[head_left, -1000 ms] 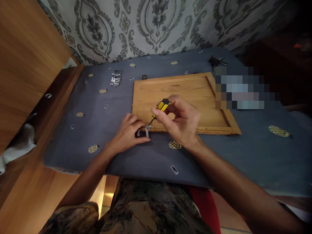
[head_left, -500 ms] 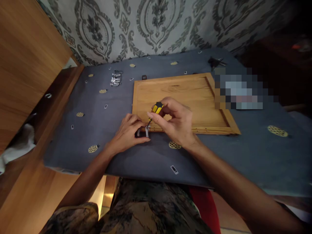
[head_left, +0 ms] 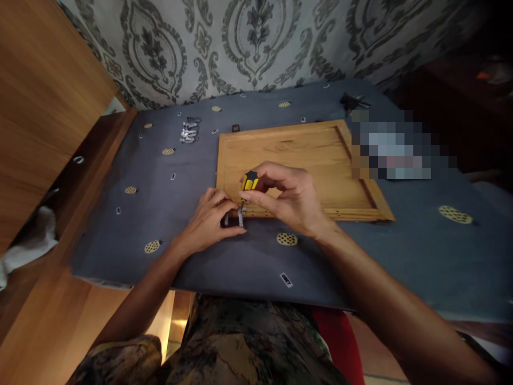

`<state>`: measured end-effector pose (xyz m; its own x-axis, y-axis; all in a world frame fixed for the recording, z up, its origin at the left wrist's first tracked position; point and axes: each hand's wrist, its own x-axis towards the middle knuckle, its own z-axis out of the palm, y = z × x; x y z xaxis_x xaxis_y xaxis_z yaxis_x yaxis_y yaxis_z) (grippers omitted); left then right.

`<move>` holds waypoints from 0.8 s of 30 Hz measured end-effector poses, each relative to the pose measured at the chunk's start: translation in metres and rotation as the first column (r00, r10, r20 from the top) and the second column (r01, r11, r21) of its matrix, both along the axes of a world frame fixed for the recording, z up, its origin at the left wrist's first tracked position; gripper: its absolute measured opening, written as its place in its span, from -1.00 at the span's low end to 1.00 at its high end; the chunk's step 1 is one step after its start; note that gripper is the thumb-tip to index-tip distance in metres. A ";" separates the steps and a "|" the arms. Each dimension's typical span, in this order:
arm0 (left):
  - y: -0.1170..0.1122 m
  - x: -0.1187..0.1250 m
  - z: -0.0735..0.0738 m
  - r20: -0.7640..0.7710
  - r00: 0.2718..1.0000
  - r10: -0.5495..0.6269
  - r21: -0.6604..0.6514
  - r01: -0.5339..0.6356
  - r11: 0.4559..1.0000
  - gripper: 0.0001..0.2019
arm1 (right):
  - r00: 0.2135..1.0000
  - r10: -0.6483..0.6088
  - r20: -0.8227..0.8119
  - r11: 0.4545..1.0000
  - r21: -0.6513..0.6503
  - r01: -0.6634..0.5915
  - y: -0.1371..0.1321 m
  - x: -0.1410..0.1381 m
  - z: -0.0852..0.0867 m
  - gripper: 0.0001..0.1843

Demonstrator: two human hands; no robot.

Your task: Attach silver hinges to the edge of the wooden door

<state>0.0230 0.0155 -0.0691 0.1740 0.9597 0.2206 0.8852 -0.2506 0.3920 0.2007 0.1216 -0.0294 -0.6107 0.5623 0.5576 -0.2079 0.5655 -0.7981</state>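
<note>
My right hand [head_left: 290,195] grips a yellow and black screwdriver [head_left: 250,182], its shaft pointing down. The screwdriver's tip meets a small metal hinge [head_left: 241,217] at the near left corner of a framed wooden panel [head_left: 280,155]. Around that hinge, the thumb and fingers of my left hand [head_left: 212,216] close from the left, pressing it to the panel's front edge. Part of the hinge is hidden behind my fingers. The panel lies flat on a blue-grey patterned cloth [head_left: 192,187].
Several loose metal hinges [head_left: 189,131] lie at the back left of the cloth. A dark tool [head_left: 353,101] rests at the back right, behind a blurred-out patch. A small dark square piece [head_left: 235,128] sits just behind the panel. Wooden furniture [head_left: 52,69] borders the left side.
My right hand has turned the screwdriver to a more upright angle, its handle shifting slightly left and down. My left hand stays on the hinge.
</note>
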 end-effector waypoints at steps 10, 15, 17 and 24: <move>0.000 -0.001 -0.001 0.017 1.000 -0.003 0.000 0.003 1.000 -0.60 | 0.952 -0.243 -0.184 0.947 0.169 0.275 -0.011 -0.002 -0.009 -0.79; 0.000 -0.001 0.001 0.026 1.000 -0.016 0.002 0.016 1.000 -0.58 | 0.903 -0.357 -0.240 0.923 0.054 0.380 -0.010 -0.002 -0.006 -0.74; 0.000 -0.001 0.001 0.023 1.000 -0.013 0.010 0.012 1.000 -0.59 | 0.919 -0.337 -0.205 0.934 0.049 0.353 -0.008 -0.002 -0.005 -0.70; 0.000 0.000 -0.001 0.009 1.000 -0.003 0.024 0.003 1.000 -0.58 | 0.953 -0.288 -0.092 0.955 0.048 0.294 -0.009 -0.003 -0.006 -0.68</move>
